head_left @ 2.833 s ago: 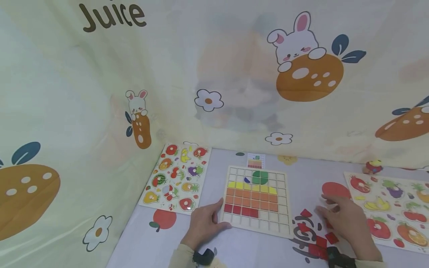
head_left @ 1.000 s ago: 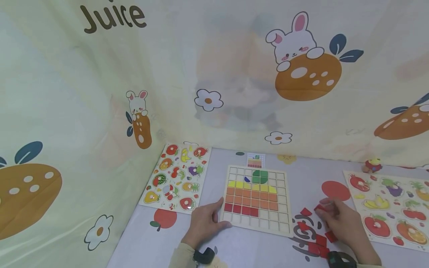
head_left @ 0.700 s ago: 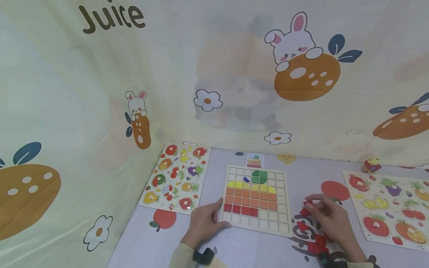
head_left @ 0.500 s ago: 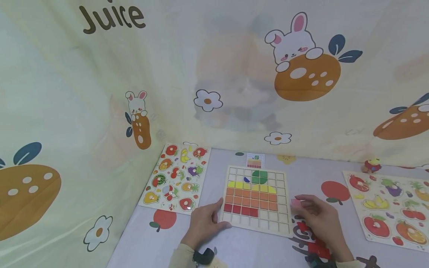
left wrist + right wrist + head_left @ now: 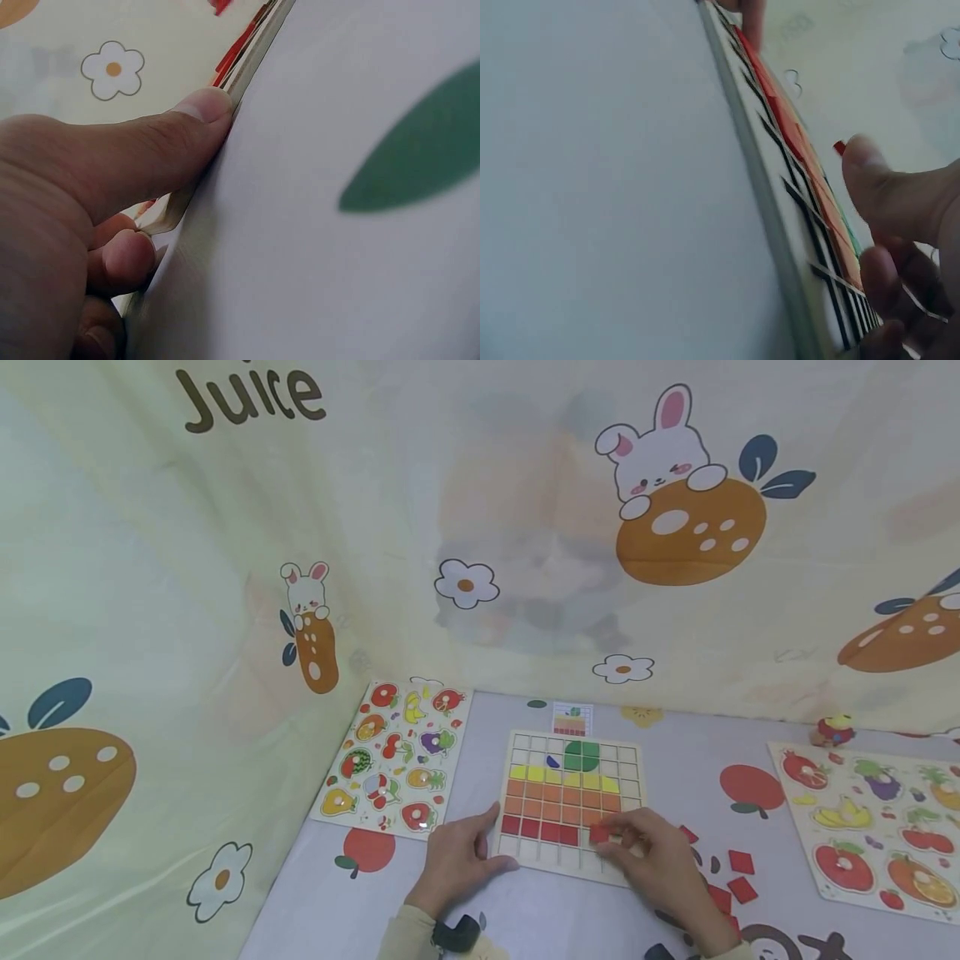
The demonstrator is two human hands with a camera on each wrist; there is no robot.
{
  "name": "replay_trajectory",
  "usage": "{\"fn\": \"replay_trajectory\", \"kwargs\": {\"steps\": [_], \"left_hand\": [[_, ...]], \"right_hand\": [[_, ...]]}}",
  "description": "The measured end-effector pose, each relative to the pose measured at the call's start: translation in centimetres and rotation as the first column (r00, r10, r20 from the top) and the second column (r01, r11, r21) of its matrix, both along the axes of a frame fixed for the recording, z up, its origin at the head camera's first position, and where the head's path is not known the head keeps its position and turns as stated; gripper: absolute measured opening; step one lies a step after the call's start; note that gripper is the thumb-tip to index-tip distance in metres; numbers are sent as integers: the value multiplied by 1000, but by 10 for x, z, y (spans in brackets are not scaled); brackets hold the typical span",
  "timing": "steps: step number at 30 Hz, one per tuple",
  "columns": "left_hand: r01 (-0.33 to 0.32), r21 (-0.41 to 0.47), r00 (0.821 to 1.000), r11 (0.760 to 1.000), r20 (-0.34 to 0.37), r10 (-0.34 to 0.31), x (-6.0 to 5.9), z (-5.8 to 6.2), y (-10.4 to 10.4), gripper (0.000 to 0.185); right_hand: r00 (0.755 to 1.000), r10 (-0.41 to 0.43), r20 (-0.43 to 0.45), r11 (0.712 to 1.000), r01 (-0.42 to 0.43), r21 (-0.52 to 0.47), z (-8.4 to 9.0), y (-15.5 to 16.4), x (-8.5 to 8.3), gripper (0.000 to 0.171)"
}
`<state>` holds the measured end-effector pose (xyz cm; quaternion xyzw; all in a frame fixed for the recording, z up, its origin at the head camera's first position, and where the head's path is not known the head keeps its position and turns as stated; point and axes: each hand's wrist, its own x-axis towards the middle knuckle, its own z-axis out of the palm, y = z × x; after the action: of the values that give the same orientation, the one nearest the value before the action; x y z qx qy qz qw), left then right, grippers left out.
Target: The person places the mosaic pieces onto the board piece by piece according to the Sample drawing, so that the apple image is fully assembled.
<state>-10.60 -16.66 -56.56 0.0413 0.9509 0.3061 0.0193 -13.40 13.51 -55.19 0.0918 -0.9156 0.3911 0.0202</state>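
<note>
My left hand (image 5: 453, 860) grips the near left corner of a pale wooden grid board (image 5: 630, 768); in the left wrist view its thumb (image 5: 206, 105) presses the board's edge. Rows of orange and yellow tiles lie in the grid, with green pieces and a small blue one above. Below the orange runs a part row of dark red tiles (image 5: 540, 830). My right hand (image 5: 660, 860) pinches a red square tile (image 5: 598, 833) between thumb and fingers, close over the cell just right of that row. In the right wrist view the tile (image 5: 839, 148) shows tilted at the thumb tip.
Several loose red tiles (image 5: 741, 862) lie right of the board, some partly behind my right hand. A small picture card (image 5: 572, 720) lies behind the board. Fruit puzzle boards flank it at left (image 5: 360, 818) and right (image 5: 828, 891). A small toy figure (image 5: 834, 731) stands at the back right.
My right hand has picked up a red tile from the loose ones and carried it left to over the grid board. My left hand has stayed at the corner.
</note>
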Motion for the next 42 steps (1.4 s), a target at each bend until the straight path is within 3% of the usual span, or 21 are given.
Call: {"fn": "replay_trajectory", "kwargs": {"steps": [19,25,29,36,42], "left_hand": [[2,-8,1000,1000,-19,-2,1,-2,0,84],[-10,2,1000,1000,21,10,-1,0,0,85],[-14,4,999,1000,32,14,-1,0,0,85],[-24,2,999,1000,36,24,0,1,0,86],[-23,4,999,1000,44,23,-1,2,1,85]], "right_hand": [[997,-45,58,998,42,53,-7,-10,1,31],[996,-51,75,998,47,49,-4,-11,0,29],[997,-46,56,998,43,51,-4,-12,-1,30],[998,-9,-63,1000,10,10,-1,-28,2,29],[1000,26,-10,995,-25,99,1,-39,1,28]]}}
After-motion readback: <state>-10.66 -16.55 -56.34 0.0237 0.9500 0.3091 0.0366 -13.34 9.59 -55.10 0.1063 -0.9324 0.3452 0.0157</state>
